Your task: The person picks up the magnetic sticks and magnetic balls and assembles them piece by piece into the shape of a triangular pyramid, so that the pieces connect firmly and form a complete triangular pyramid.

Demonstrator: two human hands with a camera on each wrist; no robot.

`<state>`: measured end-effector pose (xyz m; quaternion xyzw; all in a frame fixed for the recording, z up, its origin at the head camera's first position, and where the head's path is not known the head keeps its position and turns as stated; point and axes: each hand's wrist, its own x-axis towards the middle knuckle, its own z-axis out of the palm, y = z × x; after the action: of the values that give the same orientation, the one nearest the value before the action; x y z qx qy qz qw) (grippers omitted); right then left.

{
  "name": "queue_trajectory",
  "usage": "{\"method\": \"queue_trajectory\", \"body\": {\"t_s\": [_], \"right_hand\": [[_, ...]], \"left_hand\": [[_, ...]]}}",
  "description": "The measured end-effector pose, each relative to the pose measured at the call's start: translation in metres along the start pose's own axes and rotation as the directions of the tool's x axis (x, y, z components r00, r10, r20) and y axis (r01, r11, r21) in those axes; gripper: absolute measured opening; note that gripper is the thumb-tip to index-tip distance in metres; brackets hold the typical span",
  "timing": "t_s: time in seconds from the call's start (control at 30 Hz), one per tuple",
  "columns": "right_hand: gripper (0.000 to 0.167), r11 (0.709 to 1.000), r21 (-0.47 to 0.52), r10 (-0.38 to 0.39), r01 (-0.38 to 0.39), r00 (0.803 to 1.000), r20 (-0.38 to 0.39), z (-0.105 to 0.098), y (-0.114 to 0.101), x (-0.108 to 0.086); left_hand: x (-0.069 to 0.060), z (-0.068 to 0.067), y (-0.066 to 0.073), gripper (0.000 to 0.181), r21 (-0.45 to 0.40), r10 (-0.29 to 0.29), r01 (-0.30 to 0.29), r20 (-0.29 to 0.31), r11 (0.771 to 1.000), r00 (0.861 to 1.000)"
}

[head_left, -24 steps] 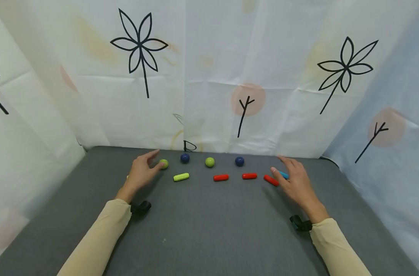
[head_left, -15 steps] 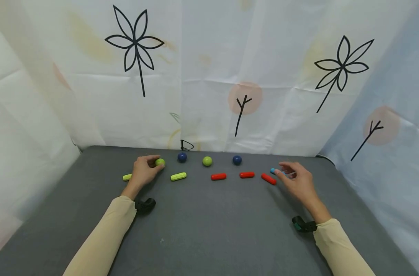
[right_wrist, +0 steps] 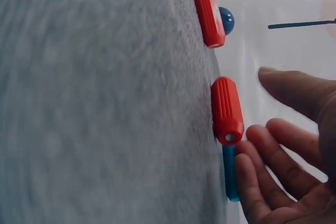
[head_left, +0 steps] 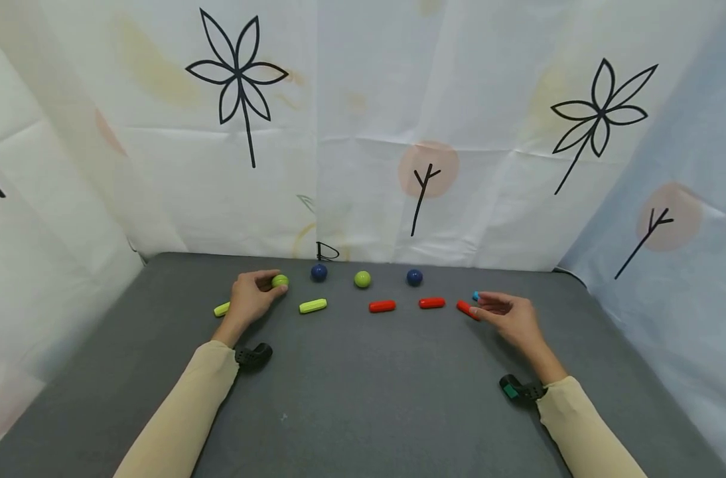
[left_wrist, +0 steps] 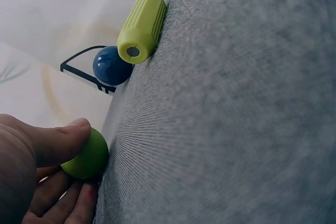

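In the head view my left hand (head_left: pixel 249 299) pinches a green ball (head_left: pixel 281 281) near the table's far left. The left wrist view shows the thumb and fingers around this ball (left_wrist: pixel 90 156), which sits at the cloth. My right hand (head_left: pixel 514 322) hovers at the far right, thumb apart from the fingers, nothing between them. Beside it lie a tilted red ribbed stick (right_wrist: pixel 227 109) and a blue stick (right_wrist: pixel 230 174), mostly hidden by the hand in the head view. The right fingertips are close to both; whether they touch, I cannot tell.
Two blue balls (head_left: pixel 318 272) and another green ball (head_left: pixel 362 279) stand in the back row. In front lie two more red sticks (head_left: pixel 382 306) and a yellow-green stick (head_left: pixel 312 306). A second yellow-green stick (head_left: pixel 221 309) lies behind my left wrist. White curtains (head_left: pixel 363 199) surround the grey table (head_left: pixel 363 398).
My left fingers have closed around the green ball. My right hand has come down and inward over the blue stick toward the tilted red stick, its fingers still spread from the thumb.
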<state>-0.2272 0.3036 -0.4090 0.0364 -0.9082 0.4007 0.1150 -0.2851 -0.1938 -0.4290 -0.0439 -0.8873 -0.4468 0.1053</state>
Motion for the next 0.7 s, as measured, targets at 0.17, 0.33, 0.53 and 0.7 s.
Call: {"method": "queue_trajectory", "body": {"t_s": [0.17, 0.33, 0.53, 0.7], "right_hand": [[0.050, 0.999, -0.006, 0.047, -0.046, 0.999, 0.022, 0.005, 0.006, 0.002], [0.045, 0.998, -0.048, 0.039, -0.038, 0.999, 0.008, 0.010, 0.011, 0.003], [0.033, 0.998, -0.061, -0.009, 0.007, 0.999, -0.031, 0.014, 0.015, 0.002], [0.030, 0.998, -0.056, -0.025, 0.022, 0.998, -0.054, 0.016, 0.016, 0.002]], "left_hand": [[0.000, 0.000, 0.001, 0.043, -0.009, -0.002, 0.002, 0.002, 1.000, 1.000], [-0.001, 0.000, 0.002, 0.044, -0.009, -0.010, 0.010, 0.009, 1.000, 1.000], [-0.001, 0.000, 0.002, 0.045, -0.013, -0.013, 0.013, 0.007, 1.000, 1.000], [-0.001, 0.000, 0.002, 0.044, -0.016, -0.011, 0.011, 0.000, 1.000, 1.000]]}}
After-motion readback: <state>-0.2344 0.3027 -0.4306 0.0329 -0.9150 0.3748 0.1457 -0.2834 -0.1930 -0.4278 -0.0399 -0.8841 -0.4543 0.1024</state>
